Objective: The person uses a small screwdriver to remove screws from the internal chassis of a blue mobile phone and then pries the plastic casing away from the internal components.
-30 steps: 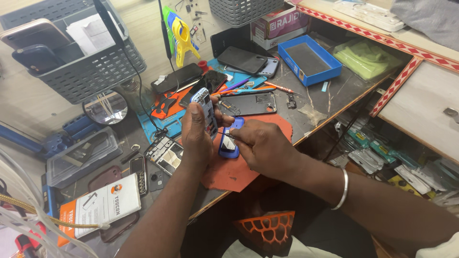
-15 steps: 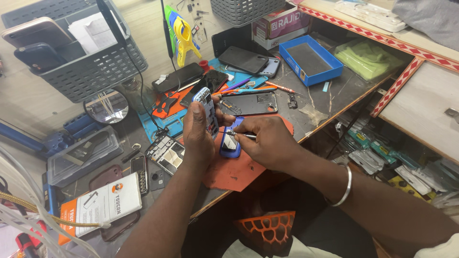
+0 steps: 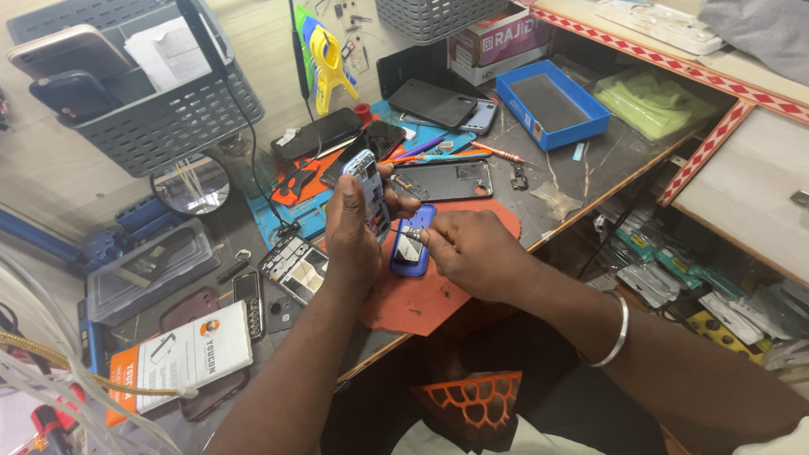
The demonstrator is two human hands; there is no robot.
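While the person is leaning over the cluttered desk (image 3: 590, 168), the left hand (image 3: 350, 232) is holding a small light-blue phone body (image 3: 368, 195) upright on its edge, fingers and thumb clamped around its sides so that the open inner side is facing toward the right hand. Just beside it, the right hand (image 3: 472, 253) is resting on the orange work mat (image 3: 421, 295), its fingertips closed together on the upper end of a dark blue phone shell (image 3: 411, 244) that is lying flat on the mat with a pale rectangular part showing inside it. A metal bangle (image 3: 613, 333) is sitting on the right wrist. Behind the hands, a black phone frame (image 3: 445, 179) is lying face down, and farther back a dark phone (image 3: 431, 103) is leaning near a shallow blue box tray (image 3: 552, 105). An orange-handled screwdriver (image 3: 499, 152) is lying between the frame and the tray. To the left of the hands, a bare keypad board (image 3: 295, 265) and a small black phone (image 3: 247, 292) are lying near a clear plastic case (image 3: 147, 270), with a round mirror (image 3: 192, 184) just above them. A grey basket (image 3: 160, 118) is standing at the back left with two phones propped in it, and a white and orange package (image 3: 185, 358) is lying at the near left edge.
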